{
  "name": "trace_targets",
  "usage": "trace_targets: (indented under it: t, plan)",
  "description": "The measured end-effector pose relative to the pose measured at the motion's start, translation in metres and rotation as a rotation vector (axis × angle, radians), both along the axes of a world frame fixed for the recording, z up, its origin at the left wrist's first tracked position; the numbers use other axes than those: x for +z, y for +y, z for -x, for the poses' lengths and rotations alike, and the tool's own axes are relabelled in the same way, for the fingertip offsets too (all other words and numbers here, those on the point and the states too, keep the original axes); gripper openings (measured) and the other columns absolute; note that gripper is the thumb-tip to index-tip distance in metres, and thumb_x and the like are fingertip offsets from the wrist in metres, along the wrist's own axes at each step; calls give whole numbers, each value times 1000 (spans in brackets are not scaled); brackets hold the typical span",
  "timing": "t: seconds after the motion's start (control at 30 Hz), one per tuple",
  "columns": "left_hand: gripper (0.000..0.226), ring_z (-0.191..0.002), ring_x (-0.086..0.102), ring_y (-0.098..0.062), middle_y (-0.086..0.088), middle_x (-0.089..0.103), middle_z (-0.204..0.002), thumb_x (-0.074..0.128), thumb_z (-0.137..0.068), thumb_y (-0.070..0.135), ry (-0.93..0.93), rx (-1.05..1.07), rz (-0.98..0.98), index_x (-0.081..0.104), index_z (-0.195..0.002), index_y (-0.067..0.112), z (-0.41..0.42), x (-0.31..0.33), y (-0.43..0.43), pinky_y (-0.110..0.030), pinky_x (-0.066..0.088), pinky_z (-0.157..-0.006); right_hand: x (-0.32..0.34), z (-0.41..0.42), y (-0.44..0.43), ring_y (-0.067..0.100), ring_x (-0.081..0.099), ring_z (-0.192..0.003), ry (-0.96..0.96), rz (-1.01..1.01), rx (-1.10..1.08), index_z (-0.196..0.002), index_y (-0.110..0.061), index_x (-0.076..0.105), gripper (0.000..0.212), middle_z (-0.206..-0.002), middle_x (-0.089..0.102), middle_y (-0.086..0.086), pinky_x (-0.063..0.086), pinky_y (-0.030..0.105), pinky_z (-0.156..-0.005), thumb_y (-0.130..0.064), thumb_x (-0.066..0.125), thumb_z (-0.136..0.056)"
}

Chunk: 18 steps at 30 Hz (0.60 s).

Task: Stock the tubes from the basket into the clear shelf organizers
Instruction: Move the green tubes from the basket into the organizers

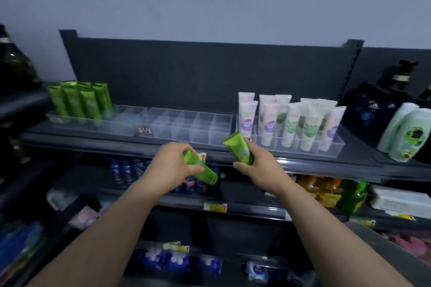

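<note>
Forearms: the left forearm (pixel 105 228) and the right forearm (pixel 326 228) rise from the bottom edge toward the shelving, wide apart low down and closer at the wrists.
Left hand: the left hand (pixel 173 162) has its fingers curled round a green tube (pixel 206 173), which slants down to the right; the tube's lower end sticks out below the hand.
Right hand: the right hand (pixel 257 165) grips a second green tube (pixel 238 148), tilted, with its upper end rising above the fingers.
Hands together: near each other but not touching, each clamped on its own tube, both just in front of the top shelf (pixel 326 165).
Middle organizer: the clear middle organizer (pixel 186 123) sits on the top shelf right behind the hands, split into small compartments.
Left end: a row of green tubes (pixel 80 100) stands upright in the clear left organizer (pixel 56 119).
Right side: white tubes (pixel 291 121) with purple and green prints stand upright in the clear right organizer (pixel 331 147).
Far right: pale green bottles (pixel 405 133) stand beside that organizer, with a dark pump bottle (pixel 401 77) behind them.
Lower shelves: blue cans (pixel 126 170) and orange packets (pixel 319 190), all blurred.
Lower right corner: a grey rim (pixel 382 247), possibly the basket, too blurred to be sure.
</note>
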<state>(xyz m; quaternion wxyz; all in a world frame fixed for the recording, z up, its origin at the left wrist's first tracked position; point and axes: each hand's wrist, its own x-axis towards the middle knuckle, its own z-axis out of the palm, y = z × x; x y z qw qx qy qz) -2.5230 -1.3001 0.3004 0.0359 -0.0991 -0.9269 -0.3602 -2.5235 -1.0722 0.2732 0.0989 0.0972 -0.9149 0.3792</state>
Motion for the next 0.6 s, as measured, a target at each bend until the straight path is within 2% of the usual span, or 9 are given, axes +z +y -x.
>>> trace_targets:
  t: [0.07,0.13,0.2,0.3,0.33,0.4,0.47,0.53,0.6]
  plan:
    - [27,-54,59,-14,-3,64,-71,81,-73,36,75,83,54,64,-80,15,0,11,-32,-35,50,-51,11,13,-34,2,50,-66,18,0,58,-92,-22,51,18,-75,51,-13,35,12,-58,-20,67,-85]
    - [34,-59,60,-18,-4,63,-70,76,-76,43,108,158,110,60,-79,14,2,20,-62,-41,50,-58,20,29,-67,7,48,-68,46,6,98,-86,-27,47,18,-75,50,-14,35,19,-58,-24,65,-87]
    - [26,-56,64,-15,-3,64,-71,73,-82,37,99,194,76,55,-81,18,7,26,-91,-39,51,-56,27,47,-98,5,45,-66,35,31,129,-84,-24,46,14,-73,50,-11,35,22,-60,-29,58,-91]
    - [18,-55,63,-5,0,64,-82,67,-88,32,108,230,61,57,-94,18,22,36,-129,-31,50,-54,36,74,-139,17,46,-68,-3,91,171,-87,-14,45,19,-76,52,-1,37,33,-62,-31,46,-96]
    - [25,-62,64,-5,-1,64,-89,66,-89,31,116,240,70,58,-105,14,28,39,-140,-27,47,-57,38,83,-151,21,48,-70,-15,118,185,-89,-12,45,21,-79,54,3,38,35,-63,-32,44,-96]
    - [39,-89,65,-16,-5,61,-106,64,-90,29,135,291,116,54,-122,8,42,47,-158,-26,43,-72,43,103,-173,28,56,-77,-23,150,200,-92,-11,46,21,-86,60,9,44,38,-66,-32,43,-96]
    - [44,-110,58,-26,-8,59,-118,64,-90,25,170,331,143,52,-128,6,60,55,-173,-28,39,-85,50,125,-190,27,59,-82,-4,155,210,-93,-9,49,19,-89,63,9,47,40,-71,-27,44,-94]
    - [45,-116,55,-27,-8,60,-121,65,-89,22,207,352,137,52,-129,8,80,63,-186,-26,37,-89,59,149,-205,19,54,-73,18,166,230,-87,-10,49,14,-80,59,3,42,37,-67,-22,47,-93]
    - [44,-113,56,-24,-6,60,-120,65,-89,21,235,380,127,54,-130,11,102,71,-197,-23,36,-86,69,174,-216,13,44,-65,32,169,252,-79,-13,47,14,-73,50,-2,36,31,-61,-19,49,-92]
